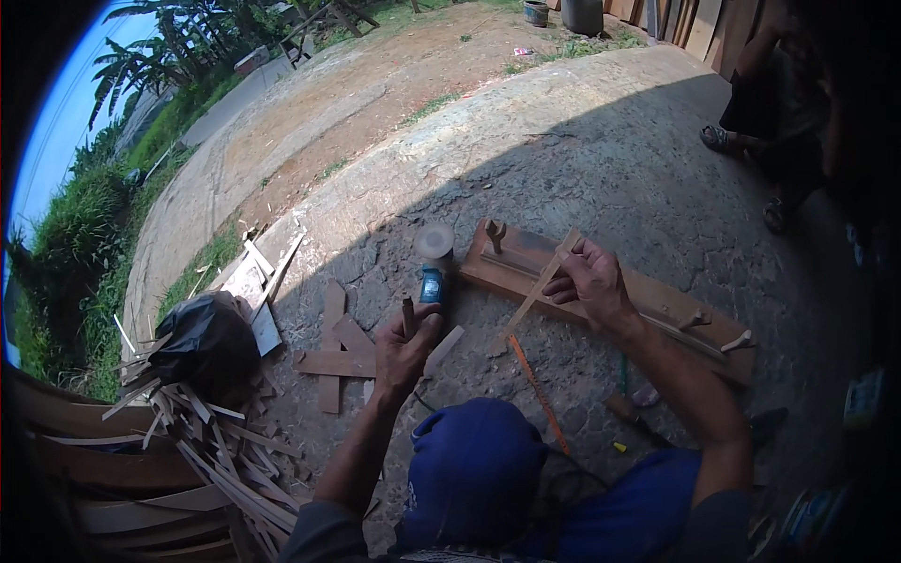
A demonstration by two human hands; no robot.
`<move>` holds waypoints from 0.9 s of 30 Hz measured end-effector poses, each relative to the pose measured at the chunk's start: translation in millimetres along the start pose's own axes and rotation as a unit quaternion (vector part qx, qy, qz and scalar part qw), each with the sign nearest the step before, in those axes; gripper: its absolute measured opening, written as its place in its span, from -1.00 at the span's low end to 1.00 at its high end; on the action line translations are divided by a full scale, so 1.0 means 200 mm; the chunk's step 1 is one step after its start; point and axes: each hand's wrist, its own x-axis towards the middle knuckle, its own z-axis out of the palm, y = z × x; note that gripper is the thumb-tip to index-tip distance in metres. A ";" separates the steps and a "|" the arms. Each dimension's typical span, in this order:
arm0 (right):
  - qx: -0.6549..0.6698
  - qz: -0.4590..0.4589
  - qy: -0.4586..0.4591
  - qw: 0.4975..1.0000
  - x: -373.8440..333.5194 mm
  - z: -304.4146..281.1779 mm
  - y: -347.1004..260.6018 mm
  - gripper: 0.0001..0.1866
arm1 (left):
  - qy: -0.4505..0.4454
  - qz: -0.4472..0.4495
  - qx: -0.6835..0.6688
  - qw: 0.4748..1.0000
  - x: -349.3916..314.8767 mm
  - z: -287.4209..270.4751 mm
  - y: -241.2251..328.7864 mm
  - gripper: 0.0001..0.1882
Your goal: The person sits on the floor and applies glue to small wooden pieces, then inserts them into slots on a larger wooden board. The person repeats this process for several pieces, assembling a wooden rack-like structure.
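My left hand (pixel 405 345) grips a small dark wooden peg (pixel 408 315), held upright just beside a blue angle grinder (pixel 432 283) that lies on the concrete with its round disc (pixel 435 241) pointing away from me. My right hand (pixel 587 281) holds a thin pale wooden strip (pixel 531 300), slanted across the near edge of a long brown board (pixel 657 305). Wooden pegs (pixel 495 233) stick up from that board. A short pale wood piece (pixel 443 347) lies next to my left hand.
Flat wood offcuts (pixel 332 355) lie left of the grinder. A heap of thin wood slats (pixel 221 450) and a black plastic bag (pixel 208 342) sit at the left. An orange-handled tool (pixel 539 387) lies by my knee. Another person's sandalled feet (pixel 727 139) stand at the upper right.
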 end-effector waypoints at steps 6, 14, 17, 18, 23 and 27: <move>0.062 -0.038 -0.018 0.997 -0.09 0.05 -0.12 -0.75 | -0.153 0.016 -0.018 0.988 0.02 0.22 0.23 -0.71; -0.013 -0.206 -0.081 0.975 -0.24 0.06 -0.26 -0.81 | -0.106 0.063 0.018 0.992 0.08 0.32 0.24 -0.82; -0.216 -0.395 -0.116 0.885 -0.30 0.08 -0.25 -0.75 | -0.077 0.068 0.003 0.995 0.08 0.38 0.28 -0.85; -0.310 -0.454 -0.125 0.826 -0.33 0.08 -0.27 -0.69 | -0.073 0.070 0.000 0.995 0.08 0.39 0.28 -0.85; -0.065 -0.238 0.008 0.969 -0.37 -0.01 -0.30 -0.85 | -0.159 0.094 -0.118 0.976 0.03 0.46 0.37 -0.83; 0.199 -0.030 0.040 0.979 -0.37 -0.09 -0.45 -0.72 | -0.262 0.117 -0.089 0.954 0.06 0.47 0.36 -0.82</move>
